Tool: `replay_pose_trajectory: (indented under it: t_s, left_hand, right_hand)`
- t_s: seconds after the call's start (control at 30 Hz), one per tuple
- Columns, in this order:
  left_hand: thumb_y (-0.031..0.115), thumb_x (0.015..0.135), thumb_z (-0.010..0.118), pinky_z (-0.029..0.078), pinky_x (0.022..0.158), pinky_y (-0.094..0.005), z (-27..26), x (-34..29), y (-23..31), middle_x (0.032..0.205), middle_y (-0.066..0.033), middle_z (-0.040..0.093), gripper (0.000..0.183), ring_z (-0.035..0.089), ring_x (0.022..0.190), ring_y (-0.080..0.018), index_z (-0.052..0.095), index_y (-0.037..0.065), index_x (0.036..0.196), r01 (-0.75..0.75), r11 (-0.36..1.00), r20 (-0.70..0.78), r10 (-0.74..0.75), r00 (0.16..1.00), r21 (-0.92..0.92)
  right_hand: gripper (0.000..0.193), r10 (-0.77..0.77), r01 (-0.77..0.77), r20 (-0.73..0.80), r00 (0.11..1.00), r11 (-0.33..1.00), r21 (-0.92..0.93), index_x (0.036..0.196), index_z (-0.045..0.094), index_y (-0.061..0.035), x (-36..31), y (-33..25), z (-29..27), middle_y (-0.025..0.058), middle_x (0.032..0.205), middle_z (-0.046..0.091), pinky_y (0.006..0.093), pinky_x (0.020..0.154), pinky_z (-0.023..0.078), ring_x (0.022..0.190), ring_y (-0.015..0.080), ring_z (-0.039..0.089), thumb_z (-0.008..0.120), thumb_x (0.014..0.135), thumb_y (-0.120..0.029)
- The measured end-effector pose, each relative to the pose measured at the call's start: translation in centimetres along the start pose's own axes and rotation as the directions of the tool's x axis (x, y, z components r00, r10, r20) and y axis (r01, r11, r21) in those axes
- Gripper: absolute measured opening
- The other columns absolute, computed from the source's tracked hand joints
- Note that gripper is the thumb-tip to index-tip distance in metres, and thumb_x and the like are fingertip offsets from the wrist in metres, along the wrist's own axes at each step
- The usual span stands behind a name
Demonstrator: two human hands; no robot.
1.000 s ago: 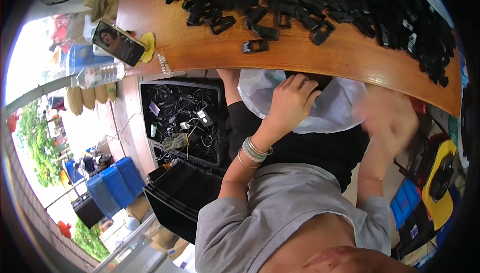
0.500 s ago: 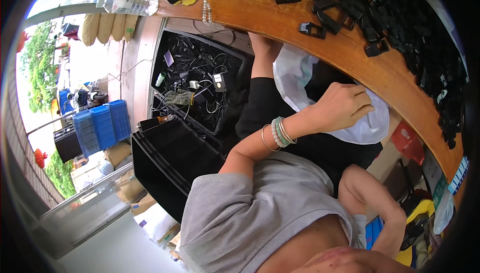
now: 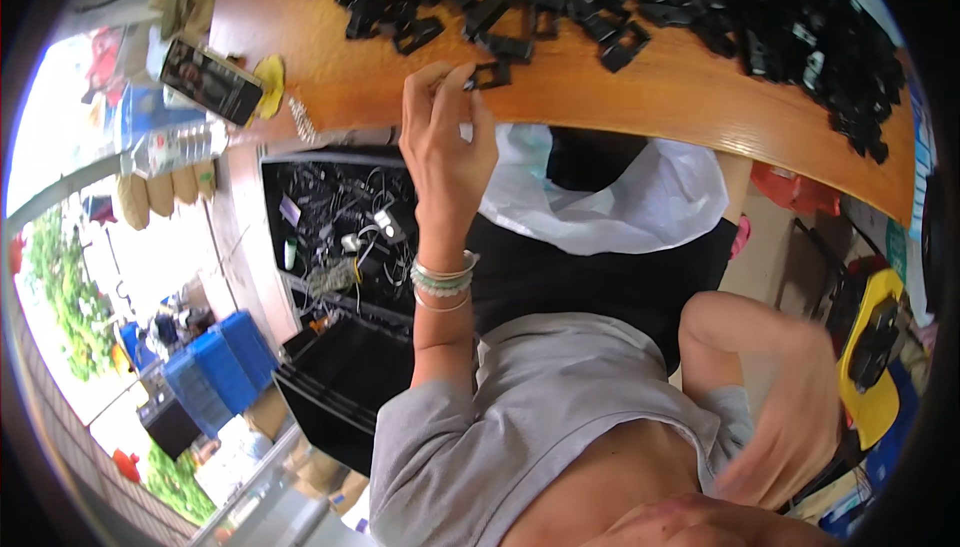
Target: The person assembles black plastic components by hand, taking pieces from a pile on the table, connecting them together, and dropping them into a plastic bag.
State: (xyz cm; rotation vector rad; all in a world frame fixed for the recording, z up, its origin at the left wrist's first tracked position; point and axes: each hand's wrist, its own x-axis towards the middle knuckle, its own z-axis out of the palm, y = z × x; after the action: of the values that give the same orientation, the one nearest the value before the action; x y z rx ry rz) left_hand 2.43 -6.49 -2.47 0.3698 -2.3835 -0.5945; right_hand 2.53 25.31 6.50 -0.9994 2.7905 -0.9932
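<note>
My left hand (image 3: 446, 137), with bracelets on its wrist, is at the near edge of the wooden table (image 3: 300, 37). Its thumb and forefinger are closed at one end of a small black frame-shaped plastic piece (image 3: 493, 75) lying on the wood. More such black pieces (image 3: 620, 45) spread into a large heap beyond and to the right. My right hand (image 3: 785, 437) is raised near my body at the lower right, smeared by motion; its fingers cannot be made out. A white plastic bag (image 3: 640, 222) lies open over my lap, with dark contents.
A phone (image 3: 210, 82) and a beaded string (image 3: 301, 119) lie on the table's left. Below stands a black crate (image 3: 268, 217) of cables and small parts, beside a black box (image 3: 330, 387). A clear bottle (image 3: 175, 150), blue crates (image 3: 215, 367) and a yellow-and-black object (image 3: 875, 357) are around.
My left hand has gone from above the white bag to the black piece on the table. The view has turned. My right hand has come up into view from behind my bent forearm.
</note>
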Motion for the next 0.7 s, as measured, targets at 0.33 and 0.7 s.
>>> replay_pose_trajectory:
  t_s: [0.33, 0.7]
  left_hand:
    - [-0.004, 0.072, 0.064, 0.044, 0.075, -0.038, 1.9, 1.2, -0.1, 0.093, -0.0119, 0.059, 0.017, 0.054, 0.083, -0.0306, 0.057, 0.001, 0.087, -0.218, 0.972, 0.221, 0.232, 0.947, -0.086]
    - [-0.008, 0.079, 0.063, 0.046, 0.062, -0.0226, 3.3, -0.5, 4.4, 0.086, -0.0044, 0.054, 0.033, 0.055, 0.071, -0.0094, 0.046, 0.002, 0.105, 0.637, 0.222, 0.632, -0.105, 0.768, -0.738]
  right_hand:
    - [0.012, -0.157, 0.046, -0.397, 0.905, 0.96, -0.275, 0.089, 0.063, -0.0001, 15.2, 9.3, 8.2, 0.006, 0.088, 0.062, 0.029, 0.071, 0.044, 0.08, 0.0225, 0.057, 0.065, 0.077, 0.0]
    - [0.027, -0.336, 0.28, -0.188, 0.923, 0.921, -0.271, 0.099, 0.061, -0.0059, 15.2, 9.3, 8.9, 0.0074, 0.11, 0.057, 0.0364, 0.08, 0.043, 0.092, 0.0266, 0.054, 0.065, 0.073, 0.003]
